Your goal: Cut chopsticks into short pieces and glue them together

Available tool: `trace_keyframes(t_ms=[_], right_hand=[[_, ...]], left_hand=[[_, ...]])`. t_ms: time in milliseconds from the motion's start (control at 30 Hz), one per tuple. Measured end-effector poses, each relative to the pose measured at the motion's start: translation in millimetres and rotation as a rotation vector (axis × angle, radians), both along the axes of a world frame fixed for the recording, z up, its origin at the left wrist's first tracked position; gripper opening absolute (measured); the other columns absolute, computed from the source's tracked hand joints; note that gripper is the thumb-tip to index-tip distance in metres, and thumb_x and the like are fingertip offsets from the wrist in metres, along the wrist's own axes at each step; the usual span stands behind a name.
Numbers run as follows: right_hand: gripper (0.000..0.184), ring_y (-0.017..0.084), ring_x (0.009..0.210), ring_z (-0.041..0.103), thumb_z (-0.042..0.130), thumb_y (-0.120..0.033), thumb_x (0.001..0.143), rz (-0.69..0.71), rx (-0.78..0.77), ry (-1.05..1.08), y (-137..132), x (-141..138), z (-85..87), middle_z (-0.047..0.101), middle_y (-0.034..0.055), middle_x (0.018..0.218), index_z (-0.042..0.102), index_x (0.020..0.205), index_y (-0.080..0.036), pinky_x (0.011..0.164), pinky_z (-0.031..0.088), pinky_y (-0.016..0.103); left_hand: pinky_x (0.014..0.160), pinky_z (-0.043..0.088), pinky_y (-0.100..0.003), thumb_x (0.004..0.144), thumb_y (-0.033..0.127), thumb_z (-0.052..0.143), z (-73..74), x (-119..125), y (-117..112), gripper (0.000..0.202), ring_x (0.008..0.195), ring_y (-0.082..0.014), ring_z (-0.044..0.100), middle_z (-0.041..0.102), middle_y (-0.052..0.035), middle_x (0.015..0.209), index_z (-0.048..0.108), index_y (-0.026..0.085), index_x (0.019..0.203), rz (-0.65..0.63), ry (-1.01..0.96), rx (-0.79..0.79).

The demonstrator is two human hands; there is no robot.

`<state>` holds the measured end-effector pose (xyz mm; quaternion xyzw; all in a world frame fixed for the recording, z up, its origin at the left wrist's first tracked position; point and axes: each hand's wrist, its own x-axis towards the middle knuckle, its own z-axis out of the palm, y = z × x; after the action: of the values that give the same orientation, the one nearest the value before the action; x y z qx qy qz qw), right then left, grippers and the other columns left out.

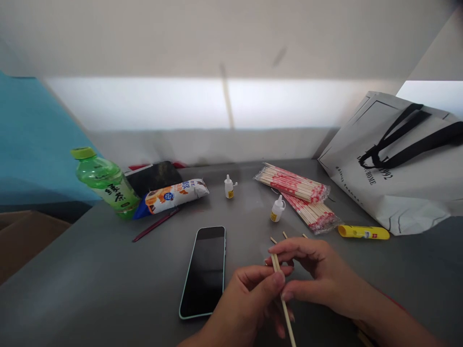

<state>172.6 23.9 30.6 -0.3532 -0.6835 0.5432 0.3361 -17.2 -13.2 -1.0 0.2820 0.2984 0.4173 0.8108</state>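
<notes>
Pale wooden chopsticks are pinched between the thumb and fingers of my left hand, slanting down toward the near edge of the view. Closing round their upper part from the right is my right hand, its fingertips near the top end and its thumb against the side. Just beyond the right fingers, the tips of several more chopsticks show; the rest of them is hidden by the hand. A phone with a dark screen lies left of my left hand.
Two small white glue bottles stand upright. Behind are wrapped chopstick packs, a yellow tube and a white bag. At left are a green drink bottle, a snack packet and a dark red stick-like item.
</notes>
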Motion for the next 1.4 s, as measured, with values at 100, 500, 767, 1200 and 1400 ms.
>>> trace_keyframes(t_ms=[100, 500, 767, 1200, 1400], right_hand=[[0.049, 0.023, 0.103, 0.069, 0.093, -0.026, 0.072, 0.048, -0.031, -0.019, 0.2, 1.8, 1.3, 0.079, 0.0015, 0.110, 0.076, 0.118, -0.034, 0.095, 0.053, 0.041], [0.052, 0.018, 0.089, 0.064, 0.081, -0.030, 0.088, 0.049, 0.160, -0.133, -8.3, 1.5, 9.4, 0.059, 0.0012, 0.105, 0.064, 0.136, -0.040, 0.074, 0.057, 0.033], [0.050, 0.018, 0.093, 0.061, 0.076, -0.024, 0.092, 0.084, 0.132, -0.090, -7.0, 2.0, 5.2, 0.056, -0.0006, 0.100, 0.064, 0.137, -0.043, 0.085, 0.055, 0.037], [0.050, 0.021, 0.105, 0.064, 0.073, -0.024, 0.094, 0.209, -0.030, 0.025, -11.6, 6.2, 10.3, 0.054, 0.0017, 0.115, 0.062, 0.138, -0.045, 0.093, 0.059, 0.042], [0.051, 0.017, 0.094, 0.064, 0.083, -0.020, 0.085, 0.244, -0.130, 0.109, -7.3, 4.7, 6.7, 0.058, -0.0016, 0.104, 0.069, 0.130, -0.040, 0.088, 0.055, 0.036]], left_hand=[[0.050, 0.049, -0.022, 0.074, 0.055, 0.087, -0.6, -0.1, -0.7, 0.041, 0.055, -0.0123, 0.059, 0.066, -0.0034, 0.067, 0.084, 0.015, 0.083, -0.010, 0.045, 0.030], [0.056, 0.028, -0.023, 0.078, 0.060, 0.082, -0.6, -2.3, 5.5, 0.044, 0.058, -0.0092, 0.036, 0.047, 0.0032, 0.059, 0.081, 0.017, 0.073, 0.060, 0.146, 0.109], [0.055, 0.032, -0.023, 0.073, 0.053, 0.088, 1.8, 2.1, -1.3, 0.041, 0.060, -0.0096, 0.043, 0.058, -0.0018, 0.066, 0.085, 0.013, 0.084, 0.070, 0.020, 0.026], [0.052, 0.036, -0.021, 0.068, 0.053, 0.092, -6.9, 1.7, -0.6, 0.042, 0.055, -0.0080, 0.049, 0.064, -0.0025, 0.065, 0.087, 0.015, 0.085, 0.007, 0.008, 0.019], [0.049, 0.039, -0.020, 0.066, 0.053, 0.093, -10.9, 4.8, 0.1, 0.041, 0.050, -0.0069, 0.049, 0.059, 0.0004, 0.057, 0.086, 0.015, 0.080, -0.097, -0.079, 0.011]])
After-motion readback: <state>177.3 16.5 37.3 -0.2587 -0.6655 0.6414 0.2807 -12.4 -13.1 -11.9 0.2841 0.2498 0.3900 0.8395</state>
